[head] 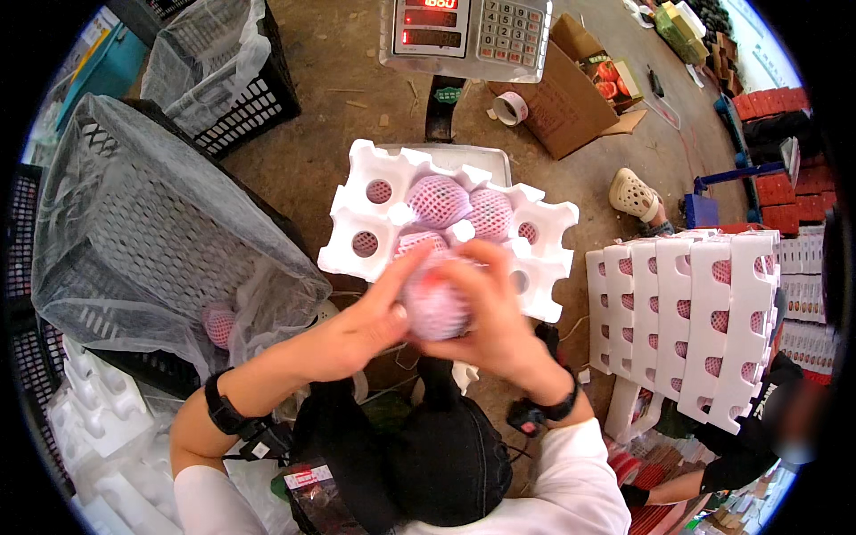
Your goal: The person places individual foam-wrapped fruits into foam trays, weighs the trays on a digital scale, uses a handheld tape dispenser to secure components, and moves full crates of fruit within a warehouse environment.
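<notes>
Both my hands hold one round fruit in a pink foam net (436,304), just in front of a white foam tray (348,221). My left hand (361,328) is at its left side, and my right hand (491,314) wraps its right side; the fruit is blurred. The tray lies on the platform of a digital scale (468,157). Several netted fruits (439,200) sit in its middle pockets, while pink netting shows through round holes in some outer pockets. My hands hide the tray's front middle. The scale's display and keypad (465,33) stand behind it, with red digits lit.
At left, a black plastic crate lined with white mesh (167,221) holds a netted fruit (219,324); another lined crate (247,110) stands behind. Stacked foam trays (675,321) stand at right, near a person in black (735,455). A cardboard box (562,93) and tape roll (509,108) lie behind.
</notes>
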Demonstrator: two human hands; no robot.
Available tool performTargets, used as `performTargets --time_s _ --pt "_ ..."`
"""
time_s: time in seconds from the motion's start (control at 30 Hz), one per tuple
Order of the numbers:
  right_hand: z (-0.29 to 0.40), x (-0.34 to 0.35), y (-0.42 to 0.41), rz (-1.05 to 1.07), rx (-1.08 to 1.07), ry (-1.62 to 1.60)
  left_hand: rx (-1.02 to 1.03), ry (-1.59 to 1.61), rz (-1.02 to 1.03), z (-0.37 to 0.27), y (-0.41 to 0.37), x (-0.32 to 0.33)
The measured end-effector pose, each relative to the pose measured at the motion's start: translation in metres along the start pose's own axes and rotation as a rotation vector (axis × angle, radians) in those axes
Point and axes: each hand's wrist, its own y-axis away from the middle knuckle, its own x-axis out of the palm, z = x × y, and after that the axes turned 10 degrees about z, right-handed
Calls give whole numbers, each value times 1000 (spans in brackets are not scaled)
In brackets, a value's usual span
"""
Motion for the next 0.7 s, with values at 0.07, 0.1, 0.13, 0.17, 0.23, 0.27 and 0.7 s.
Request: performTargets --time_s 0.07,0.1,0.13,0.17,0.23,0.27,0.7 --pt "-17 -36 20 -132 67 165 -65 -33 150 -15 3 0" --pt "-35 -55 30 -201 91 345 -127 -103 235 -20 10 -9" --pt "-45 -69 38 -217 289 364 -190 -173 314 -23 19 -16" --pt "-56 -82 37 -136 325 518 -193 -209 272 -18 32 -21" --pt "-84 -85 35 13 337 604 -218 -284 170 3 69 -34" --pt "-93 -79 37 54 371 644 -270 -257 104 11 87 -34" --pt "-74 -66 35 295 488 793 -1187 -1239 -736 73 254 -179"
